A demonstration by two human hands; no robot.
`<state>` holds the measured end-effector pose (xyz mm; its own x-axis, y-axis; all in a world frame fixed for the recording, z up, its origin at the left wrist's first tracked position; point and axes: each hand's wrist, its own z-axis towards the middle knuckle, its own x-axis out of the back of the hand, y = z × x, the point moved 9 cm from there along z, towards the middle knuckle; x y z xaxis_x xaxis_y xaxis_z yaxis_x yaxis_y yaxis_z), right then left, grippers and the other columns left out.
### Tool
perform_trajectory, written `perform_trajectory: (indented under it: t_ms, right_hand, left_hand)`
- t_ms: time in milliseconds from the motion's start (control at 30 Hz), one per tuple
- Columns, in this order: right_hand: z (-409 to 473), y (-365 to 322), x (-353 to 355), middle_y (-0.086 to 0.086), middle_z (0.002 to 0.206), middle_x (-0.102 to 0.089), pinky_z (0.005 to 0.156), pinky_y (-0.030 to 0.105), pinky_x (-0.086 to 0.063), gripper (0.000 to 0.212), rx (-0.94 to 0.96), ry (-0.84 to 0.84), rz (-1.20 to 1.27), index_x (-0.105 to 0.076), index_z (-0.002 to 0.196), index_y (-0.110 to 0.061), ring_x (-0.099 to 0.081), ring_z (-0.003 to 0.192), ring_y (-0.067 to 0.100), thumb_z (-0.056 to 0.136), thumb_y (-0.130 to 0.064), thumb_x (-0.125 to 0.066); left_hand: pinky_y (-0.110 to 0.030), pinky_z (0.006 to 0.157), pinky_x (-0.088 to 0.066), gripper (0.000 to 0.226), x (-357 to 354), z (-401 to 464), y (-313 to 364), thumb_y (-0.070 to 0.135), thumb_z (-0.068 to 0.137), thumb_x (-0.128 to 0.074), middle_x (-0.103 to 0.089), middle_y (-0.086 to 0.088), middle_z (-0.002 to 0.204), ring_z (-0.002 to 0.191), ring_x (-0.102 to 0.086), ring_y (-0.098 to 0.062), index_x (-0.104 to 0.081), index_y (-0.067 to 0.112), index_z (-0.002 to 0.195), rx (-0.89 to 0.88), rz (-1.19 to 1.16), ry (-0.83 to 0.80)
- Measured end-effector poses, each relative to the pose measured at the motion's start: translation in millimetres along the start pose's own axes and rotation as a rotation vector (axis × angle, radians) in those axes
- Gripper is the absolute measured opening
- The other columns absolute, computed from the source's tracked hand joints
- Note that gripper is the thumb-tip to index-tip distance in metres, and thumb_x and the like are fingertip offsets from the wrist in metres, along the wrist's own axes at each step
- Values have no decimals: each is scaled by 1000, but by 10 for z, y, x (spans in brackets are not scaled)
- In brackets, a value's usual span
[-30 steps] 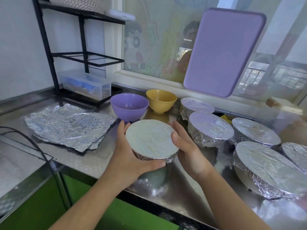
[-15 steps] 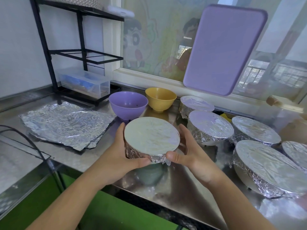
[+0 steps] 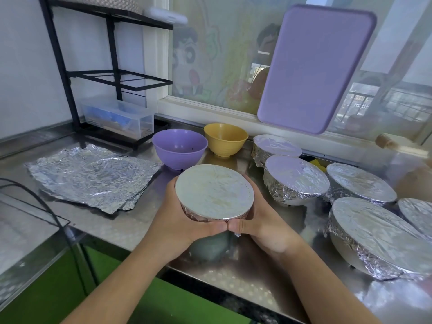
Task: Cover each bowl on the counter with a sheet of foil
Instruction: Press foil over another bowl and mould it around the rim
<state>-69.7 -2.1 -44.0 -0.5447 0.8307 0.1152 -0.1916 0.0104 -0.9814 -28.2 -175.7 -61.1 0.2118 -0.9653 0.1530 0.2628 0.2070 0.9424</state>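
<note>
At the centre of the frame a foil-covered bowl (image 3: 214, 195) sits between the left hand (image 3: 180, 220) and the right hand (image 3: 261, 223), above the desk (image 3: 121, 228). A stack of foil sheets (image 3: 93, 176) lies on the desk at middle left. Behind the held bowl stand two uncovered bowls (image 3: 180, 148), side by side. Right of centre, five covered bowls (image 3: 295, 178) cluster on the desk towards the right edge. A rack (image 3: 112, 73) stands at upper left with a box (image 3: 117, 118) at its foot; a board (image 3: 315, 66) leans against the window at upper right.
</note>
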Motion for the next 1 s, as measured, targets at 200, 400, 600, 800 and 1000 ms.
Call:
perform_trajectory:
  t_ms: [200, 400, 600, 800, 1000]
  right_hand:
    - [-15, 110, -85, 12, 152, -55, 70, 21, -52, 103, 12, -48, 100, -35, 157, -22, -57, 126, 24, 69, 5, -80]
    - [-56, 98, -60, 20, 157, -48, 111, 57, -41, 99, -43, -127, 174, -33, 160, -17, -46, 143, 39, 74, 15, -70]
    - [-38, 9, 240, 13, 154, -56, 126, 52, -31, 89, -36, -108, 49, -45, 156, -12, -46, 148, 31, 76, 18, -69]
    - [-27, 93, 310, -4, 137, -70, 117, 42, -45, 92, -33, 37, -245, -53, 147, -23, -61, 134, 16, 65, 3, -85]
    - [-54, 137, 180, -18, 141, -63, 113, 40, -50, 104, -31, 80, -352, -43, 151, -36, -57, 133, 2, 64, -2, -91]
  left_hand:
    - [-41, 107, -54, 121, -48, 16, -79, 20, 51, -108, -63, 7, 143, 134, -60, -15, -41, 26, 151, -3, 0, -50]
    - [-41, 110, -52, 121, -36, 23, -82, 21, 54, -106, -59, 6, 148, 135, -58, -11, -36, 27, 154, 45, -48, -150]
    - [-5, 91, -47, 136, 83, -38, 51, 29, 45, -109, -53, 20, 143, 123, -54, 15, -26, 33, 153, 55, -94, -102]
    - [-28, 103, -52, 132, -1, -26, 56, 52, 33, -107, -58, 27, 137, 129, -57, 3, -36, 40, 144, 20, -86, -24]
    - [-30, 103, -55, 125, -25, -35, 65, 34, 43, -108, -60, 20, 140, 132, -58, -3, -38, 30, 146, -15, -79, -9]
